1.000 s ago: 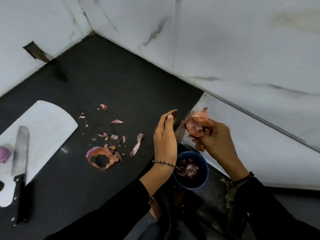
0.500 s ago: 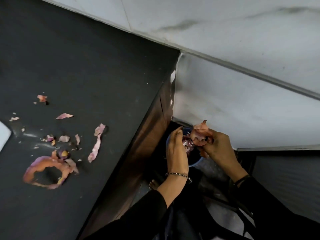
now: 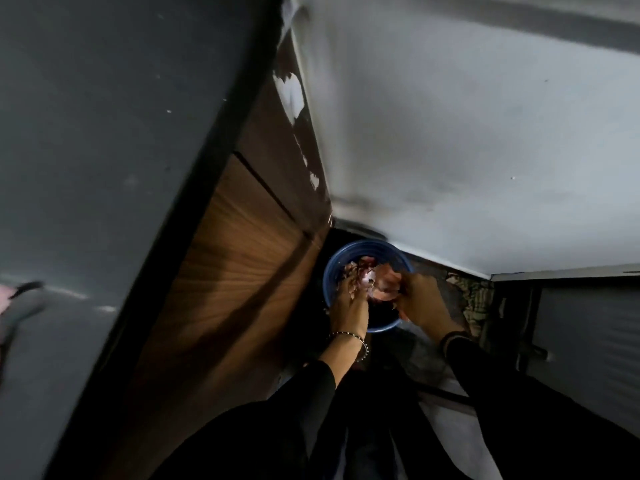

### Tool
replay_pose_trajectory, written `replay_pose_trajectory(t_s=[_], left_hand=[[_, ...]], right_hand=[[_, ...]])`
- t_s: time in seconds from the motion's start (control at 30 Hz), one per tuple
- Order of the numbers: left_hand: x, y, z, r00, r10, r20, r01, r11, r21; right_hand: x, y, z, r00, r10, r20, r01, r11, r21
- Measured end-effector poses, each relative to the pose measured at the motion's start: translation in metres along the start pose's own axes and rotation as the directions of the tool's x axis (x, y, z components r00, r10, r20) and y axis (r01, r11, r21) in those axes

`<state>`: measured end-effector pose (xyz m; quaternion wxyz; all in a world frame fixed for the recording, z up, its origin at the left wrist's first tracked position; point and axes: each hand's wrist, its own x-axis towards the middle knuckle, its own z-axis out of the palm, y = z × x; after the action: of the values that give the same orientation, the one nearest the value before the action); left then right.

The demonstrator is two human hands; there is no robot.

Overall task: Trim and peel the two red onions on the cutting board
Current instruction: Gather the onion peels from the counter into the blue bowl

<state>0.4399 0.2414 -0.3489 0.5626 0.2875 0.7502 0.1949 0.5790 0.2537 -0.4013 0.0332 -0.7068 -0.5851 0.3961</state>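
Note:
A blue bin (image 3: 367, 244) stands on the floor beside the cabinet, with red onion skins (image 3: 360, 268) inside it. My right hand (image 3: 420, 301) reaches over the bin's right rim and holds a bunch of pinkish onion skins (image 3: 386, 284) low in the bin. My left hand (image 3: 348, 304) comes in from the front, its fingers straight and touching those skins. The cutting board, both onions and the knife are out of view.
The dark countertop (image 3: 86, 133) fills the left side, with a pink peel scrap (image 3: 3, 299) at its edge. Below it is the wooden cabinet front (image 3: 242, 271). A white wall (image 3: 485, 133) rises behind the bin.
The view has swung down and right, off the counter. Both hands have dropped with the skins from above the bin down into it.

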Motion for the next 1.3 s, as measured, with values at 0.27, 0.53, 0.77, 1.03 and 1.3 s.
replay_pose_trajectory(t_s=[0.27,0.53,0.77,1.03,1.3], left_hand=[[0.042,-0.023,0.015,0.973,0.032,0.226,-0.108,0.936,0.335],[0.071,-0.039,0.016,0.965,-0.016,0.262,-0.114,0.873,0.474],[0.073,-0.045,0.009,0.957,0.017,0.290,-0.166,0.850,0.499],[0.047,-0.030,-0.001,0.926,0.071,0.372,-0.284,0.779,0.558],[-0.031,0.018,-0.031,0.922,0.255,0.291,-0.381,0.729,0.569]], right_hand=[[0.033,0.008,0.029,0.998,0.025,0.050,-0.023,0.999,-0.035],[0.043,0.006,0.033,0.995,0.061,0.083,-0.066,0.996,0.065],[0.035,0.010,0.025,0.995,0.049,0.089,-0.057,0.995,0.086],[0.011,-0.002,0.005,0.995,0.076,0.062,-0.081,0.993,0.090],[-0.052,-0.046,-0.052,1.000,-0.005,0.003,0.004,0.982,0.189]])
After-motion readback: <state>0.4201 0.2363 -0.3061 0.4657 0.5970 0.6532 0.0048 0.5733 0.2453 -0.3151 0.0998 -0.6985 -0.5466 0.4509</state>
